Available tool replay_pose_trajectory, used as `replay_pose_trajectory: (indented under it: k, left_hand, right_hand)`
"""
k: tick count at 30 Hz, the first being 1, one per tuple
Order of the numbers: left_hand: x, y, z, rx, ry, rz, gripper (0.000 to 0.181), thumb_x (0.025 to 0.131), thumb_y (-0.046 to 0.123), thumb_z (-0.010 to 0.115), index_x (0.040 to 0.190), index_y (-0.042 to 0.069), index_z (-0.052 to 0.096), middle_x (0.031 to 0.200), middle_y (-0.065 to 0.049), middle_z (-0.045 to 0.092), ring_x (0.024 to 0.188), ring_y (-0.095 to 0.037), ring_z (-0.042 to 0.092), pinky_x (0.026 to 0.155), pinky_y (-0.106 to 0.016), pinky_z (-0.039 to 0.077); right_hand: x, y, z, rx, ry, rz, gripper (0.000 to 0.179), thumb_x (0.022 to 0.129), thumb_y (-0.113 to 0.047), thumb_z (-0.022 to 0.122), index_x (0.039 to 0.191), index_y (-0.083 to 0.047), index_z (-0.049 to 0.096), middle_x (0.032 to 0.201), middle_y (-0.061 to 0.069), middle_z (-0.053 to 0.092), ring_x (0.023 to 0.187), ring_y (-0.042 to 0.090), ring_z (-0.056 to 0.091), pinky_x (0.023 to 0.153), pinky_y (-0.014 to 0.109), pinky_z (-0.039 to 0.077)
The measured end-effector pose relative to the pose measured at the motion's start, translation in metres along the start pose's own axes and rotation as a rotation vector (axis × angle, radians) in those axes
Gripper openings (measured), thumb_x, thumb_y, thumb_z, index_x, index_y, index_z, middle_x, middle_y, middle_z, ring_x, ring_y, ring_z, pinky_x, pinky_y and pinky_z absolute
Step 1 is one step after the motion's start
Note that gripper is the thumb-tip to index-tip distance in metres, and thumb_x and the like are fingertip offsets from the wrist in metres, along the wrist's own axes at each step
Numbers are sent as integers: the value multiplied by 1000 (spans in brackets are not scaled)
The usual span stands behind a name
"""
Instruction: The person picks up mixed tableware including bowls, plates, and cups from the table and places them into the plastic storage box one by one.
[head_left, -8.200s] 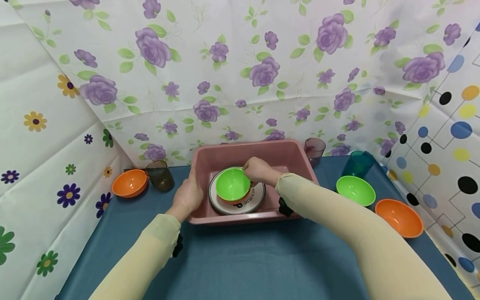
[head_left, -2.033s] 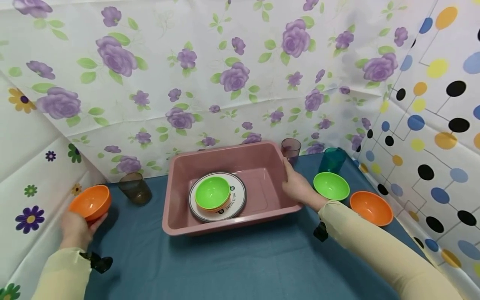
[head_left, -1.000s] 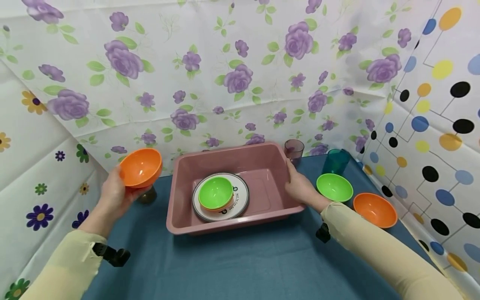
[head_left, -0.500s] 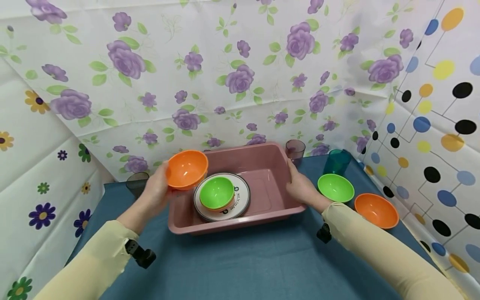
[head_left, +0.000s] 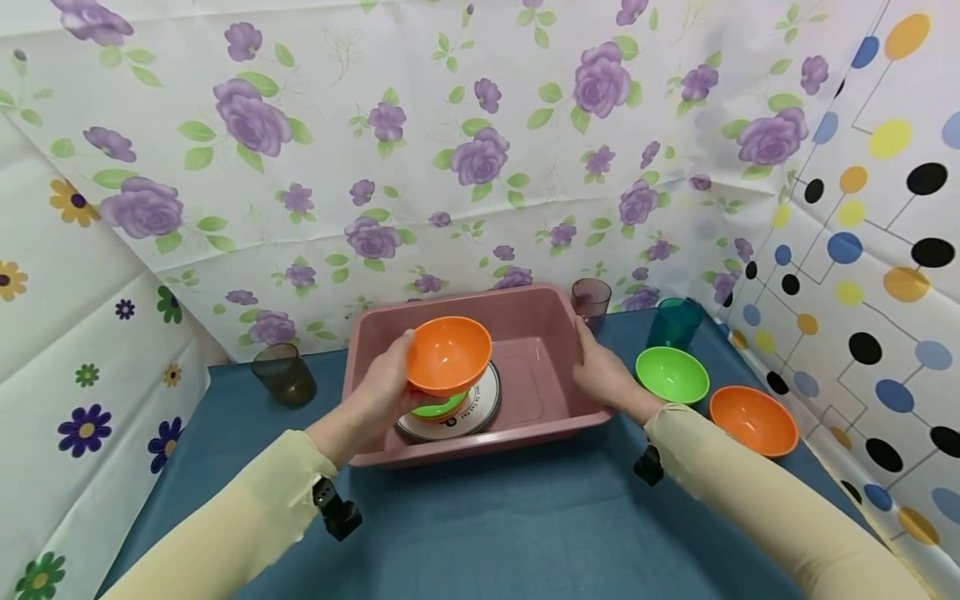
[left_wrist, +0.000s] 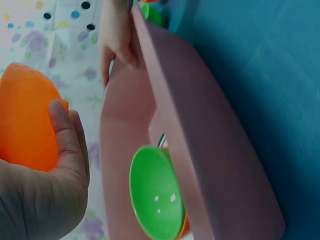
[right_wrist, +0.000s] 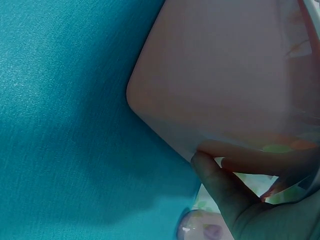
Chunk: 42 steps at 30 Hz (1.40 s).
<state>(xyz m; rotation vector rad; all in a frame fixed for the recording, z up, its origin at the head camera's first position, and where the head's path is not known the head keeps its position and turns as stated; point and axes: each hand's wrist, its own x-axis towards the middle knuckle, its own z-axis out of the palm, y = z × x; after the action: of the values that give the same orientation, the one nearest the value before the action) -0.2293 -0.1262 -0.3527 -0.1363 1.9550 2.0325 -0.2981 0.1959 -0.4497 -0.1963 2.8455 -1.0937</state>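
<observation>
My left hand (head_left: 384, 385) grips an orange bowl (head_left: 448, 354) by its left side, thumb at the rim, and holds it above a pink plastic basin (head_left: 536, 379). Below it in the basin, a green bowl (left_wrist: 156, 192) sits in an orange one on a white plate (head_left: 489, 402) with a dark rim and black print. The held bowl covers most of that stack in the head view. At the basin's right end my right hand (head_left: 606, 379) grips the rim. From the right wrist, a fingertip (right_wrist: 202, 162) of it presses the basin's outer wall.
On the blue-covered table, a brown cup (head_left: 287, 379) stands left of the basin. At the right are a purplish cup (head_left: 591, 302), a teal cup (head_left: 675, 323), a green bowl (head_left: 672, 373) and an orange bowl (head_left: 753, 421). Patterned sheets (head_left: 480, 158) wall three sides.
Earlier my right hand was at the green bowl in the basin and my left on its rim. Since then my left hand has lifted the orange bowl from the far left and brought it rightward.
</observation>
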Motion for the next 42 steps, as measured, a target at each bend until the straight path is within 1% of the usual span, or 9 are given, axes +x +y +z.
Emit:
replay_pose_trajectory:
  k: [7, 12, 16, 21, 26, 30, 35, 38, 42]
  left_hand:
    - [2, -5, 23, 30, -25, -12, 60, 111, 51, 29, 149, 7, 43, 133, -24, 56, 101, -32, 68, 86, -43, 59]
    - [4, -8, 27, 33, -22, -7, 59, 111, 50, 28, 149, 6, 43, 130, -26, 57, 92, -30, 71, 81, -43, 61]
    - [7, -9, 26, 24, -6, -19, 58, 111, 49, 29, 148, 7, 43, 129, -25, 58, 90, -30, 72, 79, -42, 61]
    - [8, -8, 24, 31, -12, -41, 57, 111, 52, 29, 147, 10, 43, 131, -23, 57, 95, -32, 71, 84, -46, 59]
    - [7, -6, 25, 39, -30, -28, 57, 111, 52, 28, 148, 11, 42, 133, -22, 56, 100, -33, 69, 86, -46, 59]
    - [8, -6, 27, 41, -28, -25, 57, 111, 51, 28, 148, 10, 42, 133, -22, 56, 99, -32, 69, 88, -47, 58]
    - [9, -6, 31, 36, -16, -22, 58, 111, 50, 29, 149, 9, 42, 132, -24, 56, 97, -31, 69, 91, -50, 56]
    - [9, -6, 33, 29, -1, -26, 57, 111, 49, 30, 149, 8, 43, 130, -24, 57, 94, -30, 70, 88, -49, 58]
    - [9, -6, 34, 38, -1, -31, 56, 111, 49, 31, 148, 10, 46, 128, -22, 59, 93, -30, 71, 87, -49, 58]
  right_hand:
    - [-1, 0, 0, 5, 4, 8, 87, 97, -1, 50, 165, -12, -3, 152, 27, 45, 118, 37, 61, 97, 53, 52]
    - [1, 1, 0, 21, -6, 19, 87, 98, -2, 51, 165, -13, -3, 154, 27, 43, 120, 38, 60, 98, 54, 51]
    - [3, 0, -3, 43, -34, 6, 82, 105, -15, 52, 165, -11, -4, 161, 26, 32, 132, 41, 51, 106, 57, 44]
    - [3, -8, -9, 19, 42, -38, 72, 109, -37, 48, 165, -6, 13, 160, 27, 29, 145, 45, 33, 113, 63, 32]
    - [0, -31, -19, 76, 112, -109, 68, 109, -51, 38, 160, -6, 33, 158, 20, 37, 145, 39, 34, 114, 60, 33]
    - [-6, -61, -23, 279, 14, -111, 75, 107, -62, 30, 158, -8, 38, 152, 17, 47, 133, 35, 51, 108, 52, 44]
    - [-17, -99, -18, 580, -179, -5, 77, 106, -64, 26, 154, -6, 43, 130, 20, 62, 89, 35, 70, 74, 41, 62]
    - [-24, -112, -13, 665, -280, 52, 80, 103, -71, 26, 150, -9, 47, 119, 21, 65, 77, 32, 69, 68, 37, 61]
    - [-31, -120, -8, 671, -347, 55, 78, 98, -76, 30, 139, -14, 54, 107, 20, 65, 75, 30, 66, 67, 34, 60]
